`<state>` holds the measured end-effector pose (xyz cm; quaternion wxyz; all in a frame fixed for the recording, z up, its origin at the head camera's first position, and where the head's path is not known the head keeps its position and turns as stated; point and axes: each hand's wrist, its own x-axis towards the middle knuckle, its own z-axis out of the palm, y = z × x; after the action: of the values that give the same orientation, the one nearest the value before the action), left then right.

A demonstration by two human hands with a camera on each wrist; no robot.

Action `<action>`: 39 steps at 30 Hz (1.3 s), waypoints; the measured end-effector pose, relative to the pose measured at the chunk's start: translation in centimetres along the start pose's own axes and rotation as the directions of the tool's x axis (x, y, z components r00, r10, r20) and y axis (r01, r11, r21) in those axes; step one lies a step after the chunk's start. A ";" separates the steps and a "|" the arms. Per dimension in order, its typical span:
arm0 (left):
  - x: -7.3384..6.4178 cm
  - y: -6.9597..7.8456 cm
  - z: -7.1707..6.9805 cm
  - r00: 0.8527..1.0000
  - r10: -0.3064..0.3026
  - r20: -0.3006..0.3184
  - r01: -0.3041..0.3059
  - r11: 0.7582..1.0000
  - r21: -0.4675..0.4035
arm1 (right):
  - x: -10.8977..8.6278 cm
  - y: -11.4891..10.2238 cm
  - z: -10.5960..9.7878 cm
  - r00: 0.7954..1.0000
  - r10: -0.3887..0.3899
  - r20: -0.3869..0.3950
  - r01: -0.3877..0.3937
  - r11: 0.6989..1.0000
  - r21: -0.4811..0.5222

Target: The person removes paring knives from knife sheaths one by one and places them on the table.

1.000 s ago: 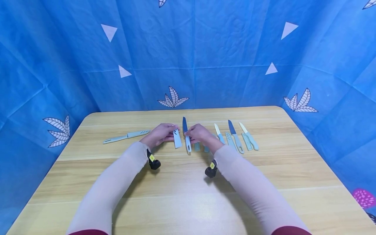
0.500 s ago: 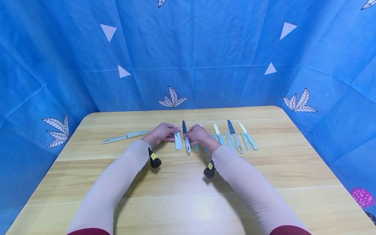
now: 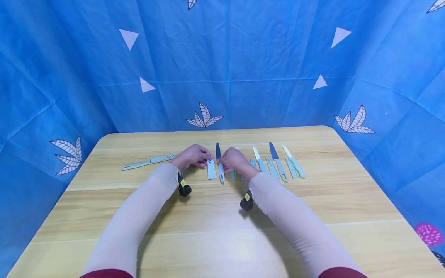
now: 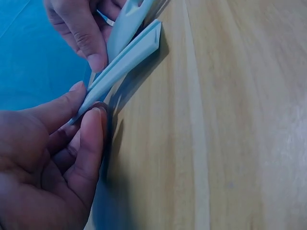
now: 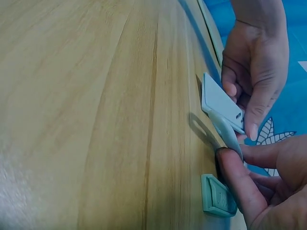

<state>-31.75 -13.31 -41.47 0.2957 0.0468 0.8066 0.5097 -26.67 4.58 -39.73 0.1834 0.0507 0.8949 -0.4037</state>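
Observation:
My left hand (image 3: pixel 194 156) pinches a pale blue knife sheath (image 3: pixel 211 170) with slots near its far end. In the left wrist view the sheath (image 4: pixel 125 60) is tilted above the table, between thumb and fingers. Close to its right, my right hand (image 3: pixel 235 159) grips a knife (image 3: pixel 221 173) by its pale blue handle, the dark blade pointing away from me. Sheath and knife lie side by side, and the blade is outside the sheath. In the right wrist view, thumb and fingers of the right hand (image 5: pixel 276 184) pinch the knife handle (image 5: pixel 224 128).
A sheathed knife (image 3: pixel 149 162) lies on the wooden table (image 3: pixel 215 231) at the left. To the right are a dark-bladed knife (image 3: pixel 279 164), light-bladed knives (image 3: pixel 294 162) and several loose sheaths (image 3: pixel 272 167). One sheath (image 5: pixel 218 196) lies beneath the right hand. A blue curtain (image 3: pixel 222 69) hangs behind.
The sheath in my left hand has come slightly nearer to me and stands straighter. The knife in my right hand has shifted a little towards me. Both holds are kept.

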 end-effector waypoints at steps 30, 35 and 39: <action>-0.7 -0.2 0.3 0.981 0.184 -0.063 -0.163 0.954 0.252 | -0.2 -0.2 0.1 0.998 -0.011 -0.064 0.000 0.985 -0.174; -0.7 -0.4 0.3 0.963 0.266 -0.040 -0.235 0.905 0.355 | -0.1 -0.2 0.2 0.997 -0.016 -0.078 0.000 0.980 -0.198; -0.8 -0.4 0.3 0.954 0.297 -0.041 -0.250 0.863 0.439 | -0.2 -0.1 0.1 0.996 -0.017 -0.091 -0.003 0.978 -0.207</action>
<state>-30.86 -13.55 -41.60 0.1590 0.1970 0.8987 0.3582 -26.52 4.39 -39.66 0.1445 0.0468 0.9398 -0.3062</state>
